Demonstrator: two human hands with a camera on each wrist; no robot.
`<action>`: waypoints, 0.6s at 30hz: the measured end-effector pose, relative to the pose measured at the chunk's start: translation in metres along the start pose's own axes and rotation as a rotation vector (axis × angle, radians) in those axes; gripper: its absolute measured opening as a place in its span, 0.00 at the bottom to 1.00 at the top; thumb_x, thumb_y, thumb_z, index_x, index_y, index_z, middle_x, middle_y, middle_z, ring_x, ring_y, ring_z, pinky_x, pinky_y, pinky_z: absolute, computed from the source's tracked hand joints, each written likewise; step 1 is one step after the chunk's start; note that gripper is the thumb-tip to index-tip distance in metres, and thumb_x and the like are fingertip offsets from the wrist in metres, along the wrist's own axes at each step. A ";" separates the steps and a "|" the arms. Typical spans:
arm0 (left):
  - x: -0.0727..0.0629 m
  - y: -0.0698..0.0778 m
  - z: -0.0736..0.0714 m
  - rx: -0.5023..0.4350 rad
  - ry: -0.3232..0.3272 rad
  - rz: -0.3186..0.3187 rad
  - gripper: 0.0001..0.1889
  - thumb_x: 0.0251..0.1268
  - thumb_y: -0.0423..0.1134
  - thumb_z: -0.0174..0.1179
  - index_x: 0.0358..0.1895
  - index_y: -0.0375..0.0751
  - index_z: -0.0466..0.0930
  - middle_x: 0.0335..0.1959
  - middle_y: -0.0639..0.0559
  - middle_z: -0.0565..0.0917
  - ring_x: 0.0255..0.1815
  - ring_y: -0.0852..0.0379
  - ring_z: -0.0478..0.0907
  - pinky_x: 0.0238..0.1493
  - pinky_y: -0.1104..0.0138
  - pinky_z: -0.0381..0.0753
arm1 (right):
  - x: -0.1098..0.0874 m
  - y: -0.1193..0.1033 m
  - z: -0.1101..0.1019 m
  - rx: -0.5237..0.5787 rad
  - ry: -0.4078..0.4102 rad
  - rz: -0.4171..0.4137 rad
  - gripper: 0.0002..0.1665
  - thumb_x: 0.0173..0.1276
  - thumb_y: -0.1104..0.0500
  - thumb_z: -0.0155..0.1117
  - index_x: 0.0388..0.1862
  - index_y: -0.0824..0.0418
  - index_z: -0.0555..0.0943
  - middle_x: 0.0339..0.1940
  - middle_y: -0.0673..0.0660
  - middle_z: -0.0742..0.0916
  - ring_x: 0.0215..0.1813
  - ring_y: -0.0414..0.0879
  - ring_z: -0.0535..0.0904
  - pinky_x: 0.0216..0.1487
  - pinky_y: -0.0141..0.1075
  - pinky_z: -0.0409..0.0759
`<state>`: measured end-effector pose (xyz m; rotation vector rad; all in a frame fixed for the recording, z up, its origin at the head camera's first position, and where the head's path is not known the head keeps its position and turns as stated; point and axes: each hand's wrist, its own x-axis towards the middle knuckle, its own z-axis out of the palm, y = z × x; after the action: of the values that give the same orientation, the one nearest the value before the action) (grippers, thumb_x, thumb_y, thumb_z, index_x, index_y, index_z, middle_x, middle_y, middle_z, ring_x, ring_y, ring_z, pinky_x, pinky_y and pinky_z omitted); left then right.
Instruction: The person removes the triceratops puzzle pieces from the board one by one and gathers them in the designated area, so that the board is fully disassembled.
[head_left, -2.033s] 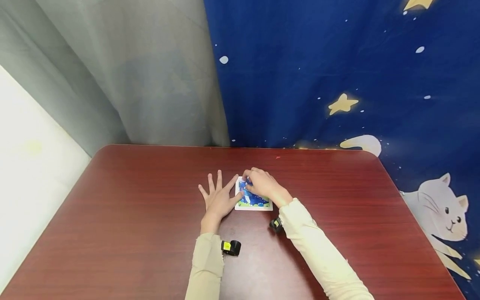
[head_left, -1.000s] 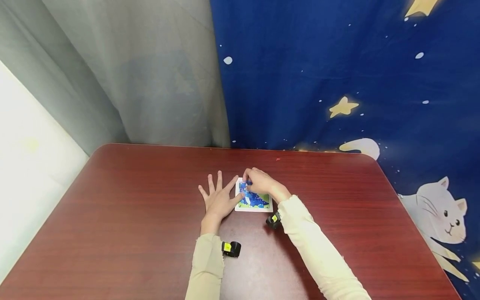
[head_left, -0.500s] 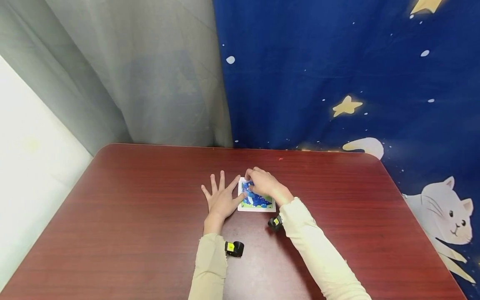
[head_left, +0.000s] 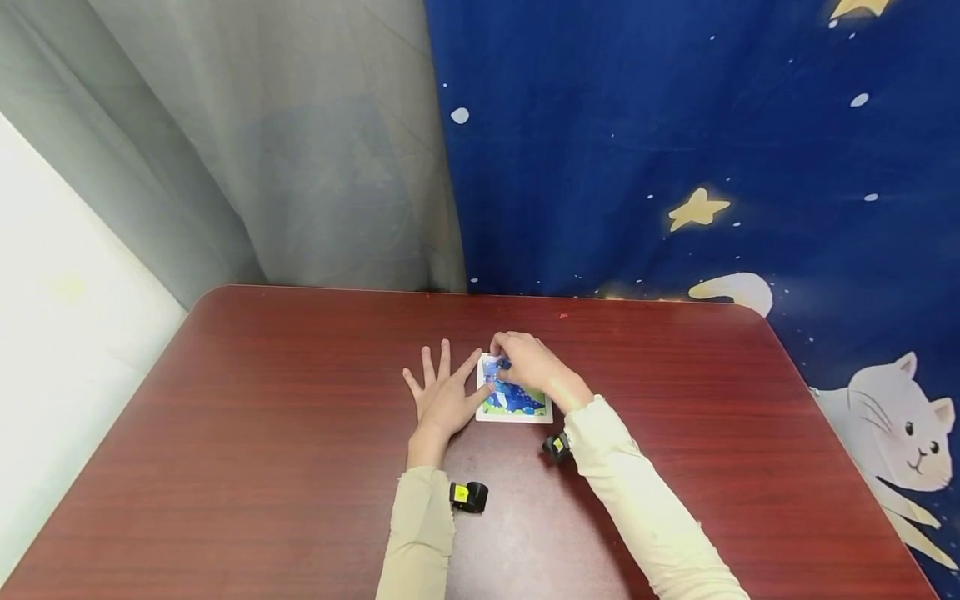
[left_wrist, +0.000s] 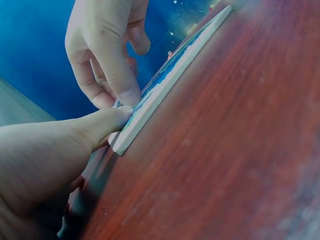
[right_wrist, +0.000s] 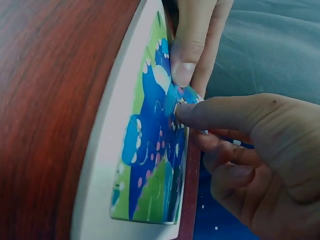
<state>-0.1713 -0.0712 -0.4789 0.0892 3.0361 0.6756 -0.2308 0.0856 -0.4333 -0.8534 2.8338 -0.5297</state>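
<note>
A small jigsaw puzzle (head_left: 517, 404) with a white frame lies flat on the table, showing a blue dinosaur on green. My left hand (head_left: 442, 407) rests at its left side with fingers spread. The left thumb (left_wrist: 112, 120) presses on the picture near the frame's edge, as the left wrist view shows. Over the puzzle's upper left part, my right hand (head_left: 531, 367) pinches a puzzle piece (right_wrist: 192, 95) between thumb and fingers. That piece sits tilted, raised above the picture at one side. The right hand hides part of the picture in the head view.
The dark red wooden table (head_left: 262, 433) spreads around both hands. A tiny red bit (head_left: 563, 316) lies near its back edge. Behind hang a grey curtain (head_left: 337, 167) and a blue curtain (head_left: 570, 150) with stars and a cat.
The right hand stays over the puzzle's upper left part, its fingers shifting slightly. The left hand keeps its place by the frame. The whole head view has shifted a little.
</note>
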 end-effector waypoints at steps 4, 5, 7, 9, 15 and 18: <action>0.002 0.000 0.000 -0.004 0.004 0.002 0.34 0.59 0.66 0.50 0.70 0.66 0.59 0.74 0.43 0.43 0.72 0.38 0.29 0.60 0.35 0.27 | 0.000 -0.001 -0.002 -0.060 0.012 -0.014 0.16 0.52 0.60 0.72 0.40 0.59 0.78 0.34 0.52 0.81 0.37 0.45 0.75 0.43 0.39 0.77; 0.002 0.000 0.000 -0.006 0.008 0.005 0.34 0.59 0.66 0.50 0.70 0.66 0.59 0.74 0.43 0.43 0.72 0.38 0.29 0.60 0.35 0.27 | 0.000 -0.001 -0.003 -0.074 0.014 -0.013 0.17 0.51 0.59 0.72 0.40 0.59 0.78 0.34 0.52 0.81 0.36 0.46 0.75 0.42 0.40 0.77; 0.002 0.000 0.000 -0.011 0.010 0.010 0.34 0.59 0.66 0.50 0.70 0.65 0.59 0.74 0.42 0.43 0.72 0.38 0.29 0.60 0.35 0.27 | -0.001 0.000 -0.008 -0.097 0.021 0.000 0.18 0.50 0.56 0.72 0.39 0.58 0.78 0.34 0.51 0.81 0.36 0.45 0.75 0.40 0.41 0.77; 0.002 0.000 -0.001 -0.018 0.007 0.011 0.34 0.60 0.65 0.51 0.70 0.65 0.59 0.74 0.42 0.43 0.72 0.37 0.29 0.60 0.35 0.27 | -0.003 0.005 -0.014 -0.091 0.027 0.018 0.18 0.49 0.55 0.72 0.38 0.57 0.78 0.33 0.50 0.81 0.35 0.45 0.75 0.38 0.41 0.76; 0.000 0.000 -0.003 -0.053 0.014 0.004 0.34 0.59 0.64 0.53 0.70 0.63 0.60 0.74 0.42 0.43 0.72 0.38 0.28 0.59 0.35 0.26 | -0.019 0.032 -0.034 -0.013 0.074 0.049 0.18 0.47 0.56 0.72 0.36 0.58 0.77 0.33 0.52 0.81 0.37 0.47 0.74 0.41 0.42 0.73; -0.001 0.000 -0.003 -0.060 0.014 0.013 0.34 0.59 0.64 0.53 0.70 0.63 0.60 0.74 0.42 0.43 0.72 0.38 0.29 0.59 0.35 0.26 | -0.030 0.049 -0.040 0.012 0.095 0.077 0.18 0.46 0.58 0.73 0.35 0.60 0.76 0.34 0.54 0.80 0.38 0.48 0.75 0.41 0.42 0.73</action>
<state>-0.1703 -0.0721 -0.4761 0.1029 3.0283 0.7703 -0.2393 0.1520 -0.4136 -0.7322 2.9318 -0.5910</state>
